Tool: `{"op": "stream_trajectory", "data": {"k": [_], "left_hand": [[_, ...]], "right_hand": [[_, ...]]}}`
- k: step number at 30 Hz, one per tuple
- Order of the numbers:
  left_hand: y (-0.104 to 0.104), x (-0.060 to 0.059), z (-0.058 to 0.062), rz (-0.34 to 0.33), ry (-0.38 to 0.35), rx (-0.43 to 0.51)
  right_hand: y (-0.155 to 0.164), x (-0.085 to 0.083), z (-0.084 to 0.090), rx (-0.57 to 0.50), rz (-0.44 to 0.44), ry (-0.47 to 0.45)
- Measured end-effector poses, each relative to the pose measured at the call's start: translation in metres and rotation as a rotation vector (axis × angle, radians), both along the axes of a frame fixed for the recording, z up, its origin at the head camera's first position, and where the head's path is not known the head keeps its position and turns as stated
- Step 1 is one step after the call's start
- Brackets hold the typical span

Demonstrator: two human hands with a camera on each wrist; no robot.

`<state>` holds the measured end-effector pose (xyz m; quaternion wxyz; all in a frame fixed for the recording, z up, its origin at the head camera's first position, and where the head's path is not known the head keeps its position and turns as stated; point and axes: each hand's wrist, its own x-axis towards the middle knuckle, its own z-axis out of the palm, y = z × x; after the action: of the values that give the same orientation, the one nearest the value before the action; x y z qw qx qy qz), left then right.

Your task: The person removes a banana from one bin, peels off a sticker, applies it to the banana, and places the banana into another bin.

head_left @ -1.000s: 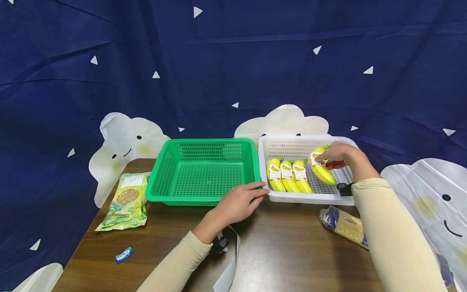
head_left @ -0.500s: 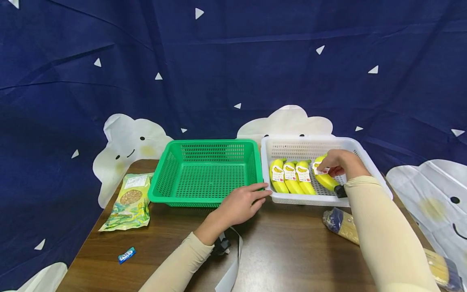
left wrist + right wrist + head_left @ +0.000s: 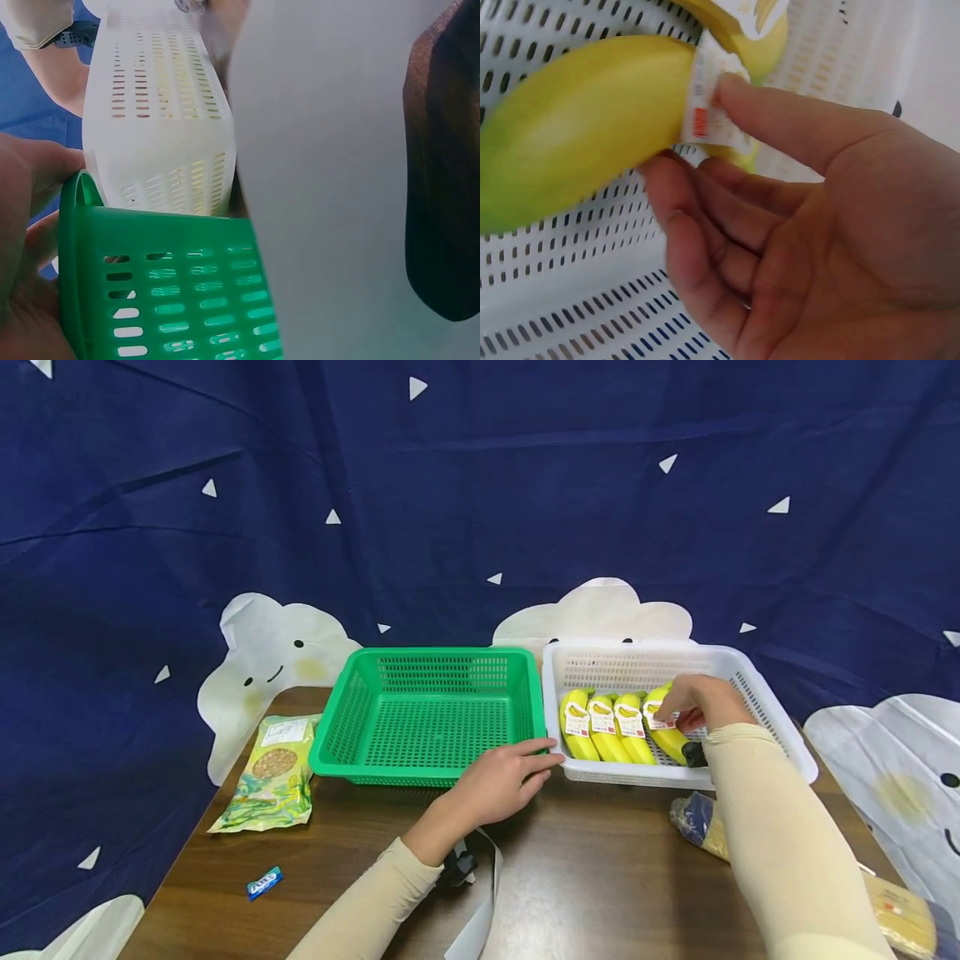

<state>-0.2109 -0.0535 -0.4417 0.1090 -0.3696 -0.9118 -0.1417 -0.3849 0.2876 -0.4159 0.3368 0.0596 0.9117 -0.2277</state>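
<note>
My right hand is inside the white basket, pinching a yellow banana. In the right wrist view its thumb presses the white label, while curled fingers lie under the banana's side. To its left, three more labelled bananas lie side by side on the basket floor. My left hand extends its fingers to the white basket's near left corner, close beside the green basket. In the left wrist view part of that hand shows by the green rim.
A yellow-green food bag lies left of the green basket. A small blue packet is on the wooden table in front. Clear-wrapped yellow packages lie partly behind my right arm. A grey strap hangs by my left wrist.
My right hand has lowered the banana and shifted it left, up close to the other three. The left hand stays at the basket corner. The whole view has drifted slightly.
</note>
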Motion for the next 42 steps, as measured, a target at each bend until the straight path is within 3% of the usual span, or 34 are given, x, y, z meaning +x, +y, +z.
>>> {"op": "stream_trajectory", "data": {"k": [7, 12, 20, 27, 34, 42], "left_hand": [[0.001, 0.000, 0.000, -0.002, -0.010, 0.006], [0.002, -0.002, 0.000, -0.002, -0.009, 0.008], [0.003, -0.004, -0.001, -0.003, 0.007, 0.005], [0.005, -0.006, -0.001, 0.001, 0.009, 0.000], [0.006, -0.008, -0.003, 0.009, 0.001, -0.002], [0.008, -0.010, -0.001, 0.011, -0.029, -0.017]], "right_hand": [[-0.006, 0.002, -0.003, 0.012, -0.016, -0.023], [-0.004, 0.003, -0.003, 0.035, 0.020, -0.050], [-0.002, 0.000, -0.009, 0.005, -0.061, -0.083], [0.001, 0.002, -0.004, 0.024, 0.013, -0.070], [-0.003, 0.018, 0.010, -0.026, 0.117, -0.103], [0.001, 0.016, 0.013, -0.039, 0.076, -0.052]]}}
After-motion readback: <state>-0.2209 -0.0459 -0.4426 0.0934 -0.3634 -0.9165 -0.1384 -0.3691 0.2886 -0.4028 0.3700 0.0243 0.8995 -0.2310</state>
